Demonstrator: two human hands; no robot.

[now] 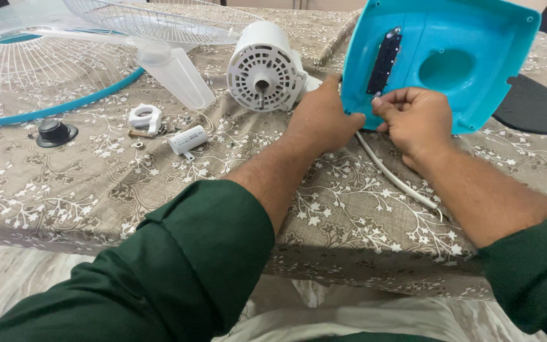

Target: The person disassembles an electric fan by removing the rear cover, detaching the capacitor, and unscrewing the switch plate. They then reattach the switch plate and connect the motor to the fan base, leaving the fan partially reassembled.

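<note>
A turquoise plastic fan base cover (476, 44) stands tilted on its edge, its hollow inner side facing me, with a black switch strip (384, 62) mounted inside. My left hand (321, 117) grips the cover's lower left edge. My right hand (413, 117) pinches at the cover's lower rim just below the black strip. A white power cord (397, 180) runs out from under my hands across the cloth. The white fan motor housing (264, 68) lies just left of my left hand, shaft toward me.
On the patterned tablecloth (96, 183) lie a clear fan blade (175, 73), white wire grilles with a turquoise rim (45, 57), a black knob (55, 133), a white locking nut (145, 117), a white capacitor (187, 140) and small screws. A black flat piece (536, 107) sits at right.
</note>
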